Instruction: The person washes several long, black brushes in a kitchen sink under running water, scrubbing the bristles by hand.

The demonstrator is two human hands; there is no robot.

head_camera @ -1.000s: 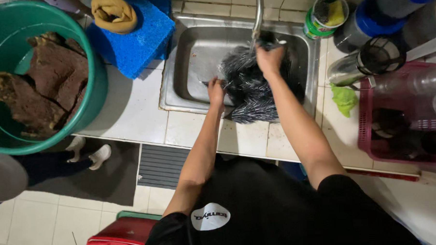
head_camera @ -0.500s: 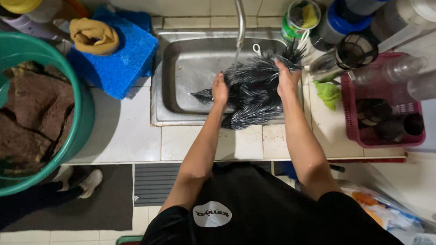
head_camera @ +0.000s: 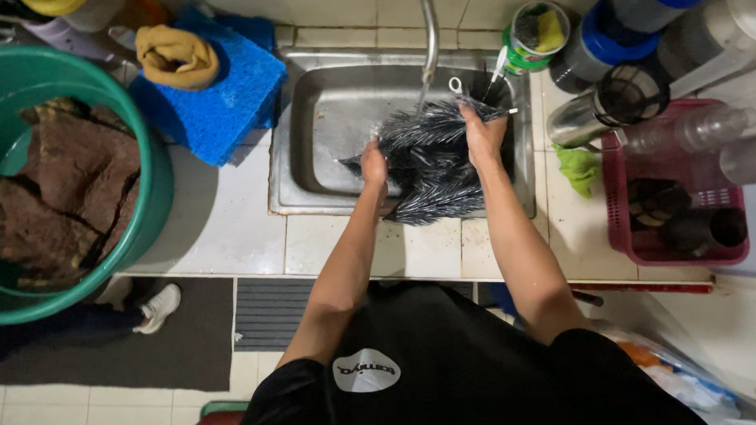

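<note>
1. Over the last second the dark shaggy cloth (head_camera: 427, 165) has been spread wider, now draped from inside the steel sink (head_camera: 324, 114) over its front rim.
2. The left hand (head_camera: 374, 164) has slid outward along the cloth's left edge and is closed on it.
3. The right hand (head_camera: 482, 133) clutches its upper right part, just below the faucet (head_camera: 428, 35) (water running, thinly).
4. Judging by this, rinsing continues, with the wringing not yet begun.

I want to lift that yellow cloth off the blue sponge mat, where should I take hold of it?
Pinch the yellow cloth from above at its raised top fold. It lies bunched in a soft mound on the blue mat, so the crest gives the easiest grip, and nothing covers it from overhead.
</note>
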